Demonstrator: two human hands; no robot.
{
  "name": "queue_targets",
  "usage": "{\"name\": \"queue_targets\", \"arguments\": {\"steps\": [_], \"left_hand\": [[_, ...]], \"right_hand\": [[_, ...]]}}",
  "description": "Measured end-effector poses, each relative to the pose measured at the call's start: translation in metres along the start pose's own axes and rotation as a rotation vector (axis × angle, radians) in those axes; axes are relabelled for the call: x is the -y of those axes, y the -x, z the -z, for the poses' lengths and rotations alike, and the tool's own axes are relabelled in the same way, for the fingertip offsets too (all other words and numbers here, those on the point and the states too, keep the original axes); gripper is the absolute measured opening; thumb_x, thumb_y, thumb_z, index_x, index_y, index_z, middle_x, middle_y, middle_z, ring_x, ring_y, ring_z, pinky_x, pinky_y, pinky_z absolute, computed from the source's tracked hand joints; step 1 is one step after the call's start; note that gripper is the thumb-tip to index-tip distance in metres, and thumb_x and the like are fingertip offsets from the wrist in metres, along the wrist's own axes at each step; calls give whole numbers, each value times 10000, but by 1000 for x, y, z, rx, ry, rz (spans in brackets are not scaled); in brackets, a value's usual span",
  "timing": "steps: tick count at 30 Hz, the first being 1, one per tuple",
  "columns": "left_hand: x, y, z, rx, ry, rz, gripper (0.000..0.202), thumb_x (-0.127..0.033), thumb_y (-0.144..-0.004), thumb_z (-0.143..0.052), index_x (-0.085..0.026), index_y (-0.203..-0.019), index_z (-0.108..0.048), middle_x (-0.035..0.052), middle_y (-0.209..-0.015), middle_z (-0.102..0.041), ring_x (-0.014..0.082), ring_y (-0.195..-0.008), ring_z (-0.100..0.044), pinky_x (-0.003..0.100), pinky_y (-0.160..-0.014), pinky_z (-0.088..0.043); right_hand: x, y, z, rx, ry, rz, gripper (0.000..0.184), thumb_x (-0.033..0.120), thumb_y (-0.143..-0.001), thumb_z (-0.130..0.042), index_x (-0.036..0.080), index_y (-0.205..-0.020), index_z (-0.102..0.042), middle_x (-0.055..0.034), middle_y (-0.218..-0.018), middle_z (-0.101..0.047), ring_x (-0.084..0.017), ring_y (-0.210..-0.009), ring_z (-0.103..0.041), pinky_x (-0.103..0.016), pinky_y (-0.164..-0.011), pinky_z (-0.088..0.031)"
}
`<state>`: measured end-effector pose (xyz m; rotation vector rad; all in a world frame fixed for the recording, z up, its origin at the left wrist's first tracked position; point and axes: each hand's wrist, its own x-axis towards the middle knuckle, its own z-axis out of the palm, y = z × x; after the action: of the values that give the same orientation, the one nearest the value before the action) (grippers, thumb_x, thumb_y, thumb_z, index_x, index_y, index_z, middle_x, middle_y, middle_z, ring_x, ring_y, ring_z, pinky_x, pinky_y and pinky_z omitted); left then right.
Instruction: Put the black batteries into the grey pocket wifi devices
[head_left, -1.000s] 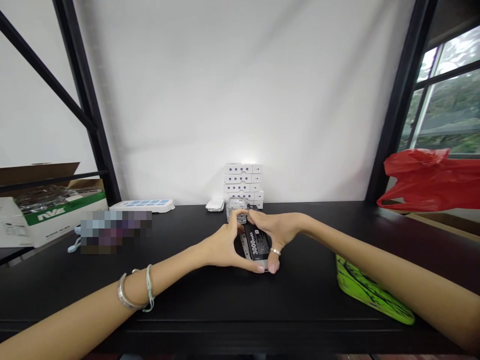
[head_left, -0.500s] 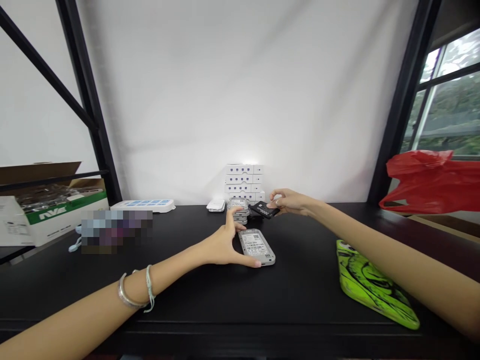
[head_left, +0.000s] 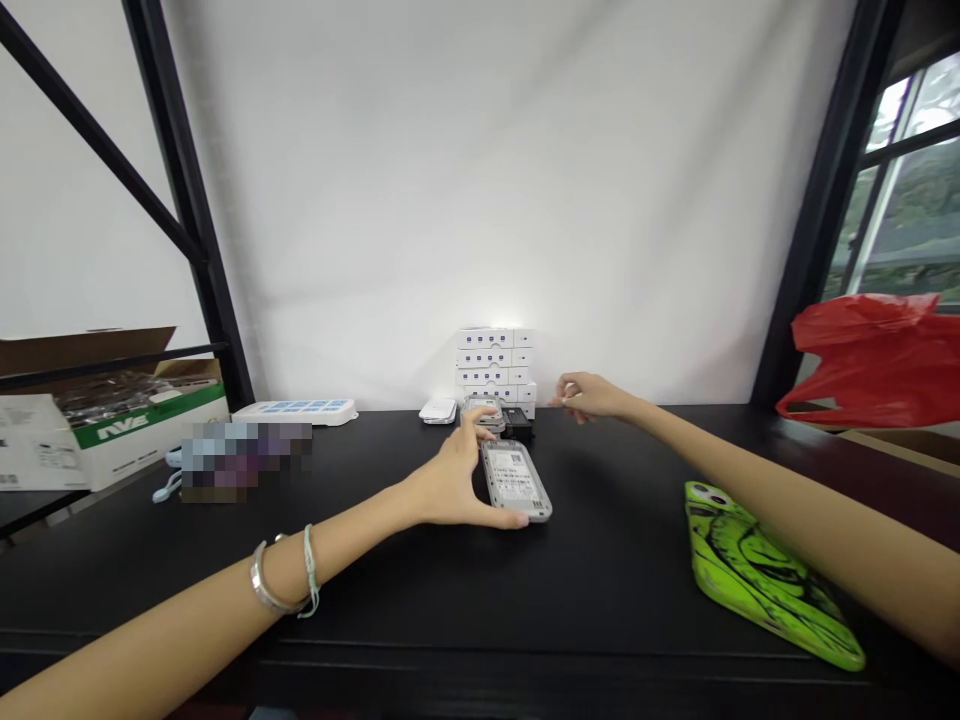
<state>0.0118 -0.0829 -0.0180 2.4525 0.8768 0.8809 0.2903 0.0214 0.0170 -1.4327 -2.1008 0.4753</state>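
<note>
My left hand [head_left: 454,480] spans a grey, phone-like device [head_left: 516,478] on the black table, fingers at its far end and thumb at its near corner. The device's open back shows a white printed label. Just behind it lies a stack of similar grey devices [head_left: 480,408], partly hidden by my left fingers. Black flat batteries [head_left: 517,422] sit directly to the right of that stack. My right hand [head_left: 591,395] hovers to the right of the batteries, fingers loosely bent and apart, with nothing visible in them.
White boxes [head_left: 495,358] are stacked against the wall, with white flat pieces [head_left: 438,410] to their left. A power strip [head_left: 296,411] and an open carton [head_left: 142,430] stand at left. A green phone case [head_left: 765,570] lies under my right forearm; a red bag [head_left: 870,350] is farther right.
The black battery has left my right hand and now lies by the grey stack. My right hand has drawn slightly right. My left hand keeps its hold; the view has shifted a little.
</note>
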Motion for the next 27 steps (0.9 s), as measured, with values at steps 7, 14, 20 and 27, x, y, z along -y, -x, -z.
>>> {"name": "queue_targets", "arguments": {"steps": [7,14,20,27], "left_hand": [[36,-56,32,-114,-97,33,1046,-470,-625,-751,-207,-1356,-51,197,-1231,-468,310,-1166,-471,529,-990,-344],[62,-65,49,-159,-155,122,727,-411,-848,-530,-242,-1375,-58,193,-1387,-368,236,-1263,-430,359,-938,-445],[87,-36,60,-139,-398,345,311,-318,-969,-305,-112,-1154,-448,88,-944,-634,166,-795,-651,343,-751,-525],[90,-33,41,94,-696,394,264,-314,-899,-530,-144,-1101,-549,74,-1101,-584,195,-945,-593,399,-812,-510]], "right_hand": [[-75,14,56,-280,-123,-156,362,454,-623,-723,185,-664,-485,-27,-553,-611,-133,-495,-572,-245,-449,-452],[-102,17,67,-218,56,-183,276,439,-710,-619,198,-688,-488,-48,-599,-654,-171,-599,-625,-260,-525,-480],[-111,16,50,8,594,-157,151,294,-765,-539,202,-652,-497,-45,-653,-659,-195,-680,-631,-271,-620,-448],[-111,2,19,116,761,-169,162,207,-789,-486,136,-861,-613,-153,-887,-665,-276,-873,-625,-335,-722,-433]]}}
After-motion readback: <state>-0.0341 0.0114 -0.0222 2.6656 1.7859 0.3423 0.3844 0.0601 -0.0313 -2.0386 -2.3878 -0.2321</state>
